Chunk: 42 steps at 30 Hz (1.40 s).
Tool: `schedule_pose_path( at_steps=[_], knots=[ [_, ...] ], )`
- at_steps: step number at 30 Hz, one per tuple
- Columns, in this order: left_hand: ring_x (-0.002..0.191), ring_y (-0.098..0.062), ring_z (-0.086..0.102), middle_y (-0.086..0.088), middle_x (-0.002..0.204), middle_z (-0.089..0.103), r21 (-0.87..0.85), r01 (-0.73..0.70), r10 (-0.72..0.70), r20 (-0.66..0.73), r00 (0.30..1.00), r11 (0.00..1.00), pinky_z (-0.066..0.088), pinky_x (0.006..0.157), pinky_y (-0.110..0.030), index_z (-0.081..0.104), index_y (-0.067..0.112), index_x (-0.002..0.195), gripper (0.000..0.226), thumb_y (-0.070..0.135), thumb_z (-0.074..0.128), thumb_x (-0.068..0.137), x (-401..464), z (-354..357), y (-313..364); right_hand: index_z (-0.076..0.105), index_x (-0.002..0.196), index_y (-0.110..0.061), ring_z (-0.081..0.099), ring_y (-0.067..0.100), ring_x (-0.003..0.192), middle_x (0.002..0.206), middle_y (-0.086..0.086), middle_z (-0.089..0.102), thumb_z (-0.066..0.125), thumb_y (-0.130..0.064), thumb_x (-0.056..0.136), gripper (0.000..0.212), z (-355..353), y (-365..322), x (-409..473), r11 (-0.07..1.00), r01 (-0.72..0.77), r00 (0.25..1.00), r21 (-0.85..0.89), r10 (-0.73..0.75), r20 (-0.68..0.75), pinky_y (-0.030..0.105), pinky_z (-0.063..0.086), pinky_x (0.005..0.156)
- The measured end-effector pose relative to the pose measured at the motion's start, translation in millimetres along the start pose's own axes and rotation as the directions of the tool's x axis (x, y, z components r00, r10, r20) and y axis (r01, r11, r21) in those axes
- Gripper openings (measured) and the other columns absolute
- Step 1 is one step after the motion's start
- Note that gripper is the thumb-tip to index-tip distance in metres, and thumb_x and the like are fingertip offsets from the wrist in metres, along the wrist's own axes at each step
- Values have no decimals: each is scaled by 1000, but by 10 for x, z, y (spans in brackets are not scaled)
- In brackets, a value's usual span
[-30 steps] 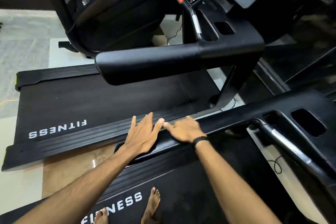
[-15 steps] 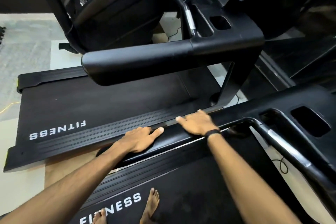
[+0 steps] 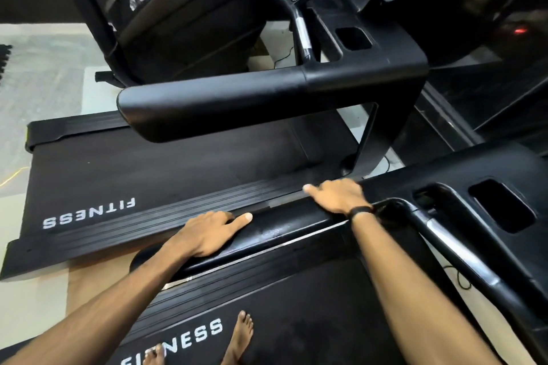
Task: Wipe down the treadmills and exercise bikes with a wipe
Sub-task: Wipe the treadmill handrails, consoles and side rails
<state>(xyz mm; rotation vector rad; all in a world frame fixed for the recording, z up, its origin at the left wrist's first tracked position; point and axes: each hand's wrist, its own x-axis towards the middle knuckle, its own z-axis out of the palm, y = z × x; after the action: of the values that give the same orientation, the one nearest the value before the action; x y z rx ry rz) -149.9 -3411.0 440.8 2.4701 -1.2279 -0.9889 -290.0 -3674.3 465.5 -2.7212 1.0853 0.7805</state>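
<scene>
head view: left hand (image 3: 207, 232) and right hand (image 3: 338, 195) grip treadmill handrail (image 3: 284, 227); pale tiled floor (image 3: 44, 68).

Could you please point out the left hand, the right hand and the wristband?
left hand (image 3: 207, 234): head view, back of hand on the handrail.
right hand (image 3: 338, 195): head view, knuckles.
wristband (image 3: 360, 211): head view, black strap.
</scene>
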Motion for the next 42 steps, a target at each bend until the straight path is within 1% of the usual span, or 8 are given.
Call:
schedule_pose_path(
  at_steps=[6,9,15,19,25,33,39,42],
  knots=[
    [98,-25,63,-2,96,70,-9,33,-33,-26,999,999,46,86,-40,64,23,92,82,84,10,84,-33,4,-17,61,119,-24,55,20,113,116,-3,65,27,-61,99,54,343,-325,-679,881,472,830,25,-435,-350,38,38,99],
    [115,-28,59,-7,116,69,-44,67,-69,-53,996,997,42,94,-41,64,26,113,79,77,7,91,-63,4,11,61,121,-27,52,18,120,121,-7,63,27,-54,99,48,328,225,-614,915,404,824,-2,-364,-435,38,27,105],
    [133,-27,47,-6,146,52,-225,100,-168,-307,937,969,31,111,-50,43,21,142,102,84,-7,80,-84,15,-12,53,143,-20,41,27,141,150,8,49,18,-71,98,77,-177,175,44,997,-75,987,-8,76,143,43,23,117],
    [132,-26,48,-6,143,53,-276,113,-217,-382,898,955,24,114,-53,43,20,139,102,83,-10,80,-82,13,-49,50,145,-19,42,27,141,153,10,46,20,-75,96,80,-43,-1003,-161,983,179,956,26,-181,230,41,30,111],
    [116,-30,54,-4,124,60,-432,90,-276,-391,878,897,31,106,-51,52,20,118,65,62,6,98,-158,-77,-3,56,127,-22,52,17,123,127,-4,61,27,-60,100,55,271,-919,-846,726,688,710,13,-669,-221,37,36,98],
    [84,-20,48,6,89,55,-460,44,-283,-465,839,887,29,108,-58,46,26,89,58,65,4,96,-175,-105,2,70,95,-14,57,30,111,104,9,70,14,-60,94,73,185,-177,-521,995,-65,939,77,87,-334,47,34,102],
    [87,-23,45,0,96,56,-521,19,-288,-442,850,853,31,107,-59,45,24,94,51,61,11,100,-251,-196,-38,52,132,-17,41,19,133,132,-2,53,36,-54,100,52,605,-1568,-1347,803,596,733,19,-534,-421,40,24,117],
    [84,-24,47,5,86,56,-491,7,-245,-423,872,871,32,106,-57,48,20,96,53,59,12,101,-343,-266,-99,39,148,-27,26,12,148,150,-12,39,39,-42,98,53,530,-798,-1267,827,562,734,-7,-503,-456,40,2,122]
  ],
)
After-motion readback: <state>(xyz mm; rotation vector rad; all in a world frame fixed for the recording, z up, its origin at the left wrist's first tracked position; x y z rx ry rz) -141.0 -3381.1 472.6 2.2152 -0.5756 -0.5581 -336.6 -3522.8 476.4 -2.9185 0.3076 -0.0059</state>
